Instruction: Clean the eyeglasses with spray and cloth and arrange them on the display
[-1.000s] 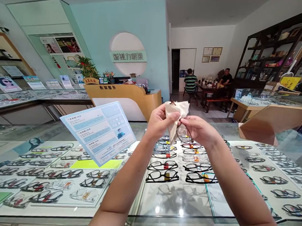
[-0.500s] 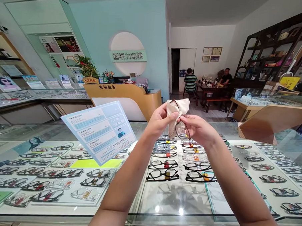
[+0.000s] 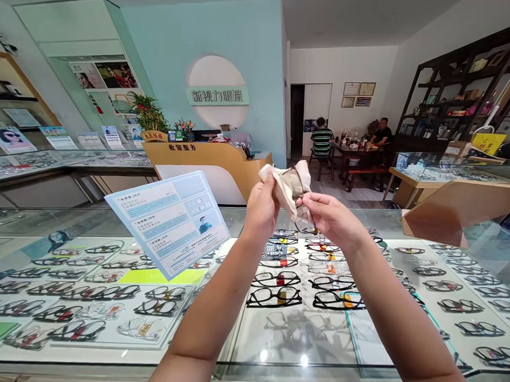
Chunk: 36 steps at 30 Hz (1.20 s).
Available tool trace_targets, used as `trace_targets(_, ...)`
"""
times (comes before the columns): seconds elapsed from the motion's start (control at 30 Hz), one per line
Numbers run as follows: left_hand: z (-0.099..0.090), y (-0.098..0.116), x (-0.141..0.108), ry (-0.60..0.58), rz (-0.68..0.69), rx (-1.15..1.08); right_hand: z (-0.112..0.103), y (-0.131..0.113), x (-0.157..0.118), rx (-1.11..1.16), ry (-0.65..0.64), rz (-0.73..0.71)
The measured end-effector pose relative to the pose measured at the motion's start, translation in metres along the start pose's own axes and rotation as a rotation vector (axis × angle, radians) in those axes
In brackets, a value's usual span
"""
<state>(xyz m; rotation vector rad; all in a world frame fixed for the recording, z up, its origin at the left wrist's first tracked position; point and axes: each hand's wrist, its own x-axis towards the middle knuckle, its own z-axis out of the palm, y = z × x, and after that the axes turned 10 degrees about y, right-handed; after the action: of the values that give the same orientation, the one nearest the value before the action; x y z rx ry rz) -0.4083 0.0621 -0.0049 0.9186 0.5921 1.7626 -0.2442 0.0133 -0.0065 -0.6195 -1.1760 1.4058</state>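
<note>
My left hand (image 3: pixel 261 207) pinches a cream cloth (image 3: pixel 284 188) above the glass display counter. The cloth lies against a pair of dark-framed glasses (image 3: pixel 301 176), one lens of which shows beside it. My right hand (image 3: pixel 332 214) grips the same glasses near the middle of the frame, with its thumb and fingers pressed together. Part of the frame hangs below my right fingers, over the rows of glasses in the case. Both hands are close together, and the cloth hides part of the frame.
Rows of glasses (image 3: pixel 274 296) lie under the counter's glass top (image 3: pixel 247 371). A blue and white leaflet (image 3: pixel 169 224) stands at the left, a brown board (image 3: pixel 461 211) at the right. Behind are a wooden reception desk (image 3: pixel 205 160) and two people (image 3: pixel 322 140) seated at a table.
My left hand has shifted slightly left and turned more upright, drawing the cloth partly off the glasses, so a lens now shows. My right hand still grips the frame in nearly the same place.
</note>
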Motion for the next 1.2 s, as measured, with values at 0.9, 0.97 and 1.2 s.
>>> trace_targets(0.9, 0.005, 0.001, 0.005, -0.017, -0.291, -0.11, -0.006, -0.007, 0.0, -0.214, 0.107, -0.189)
trace_targets(0.97, 0.004, 0.0, 0.005, -0.076, -0.328, -0.115, -0.004, -0.005, 0.0, -0.222, 0.127, -0.162)
trace_targets(1.2, -0.002, -0.008, 0.011, -0.371, -0.479, -0.097, -0.014, -0.015, 0.0, -0.249, 0.291, -0.31)
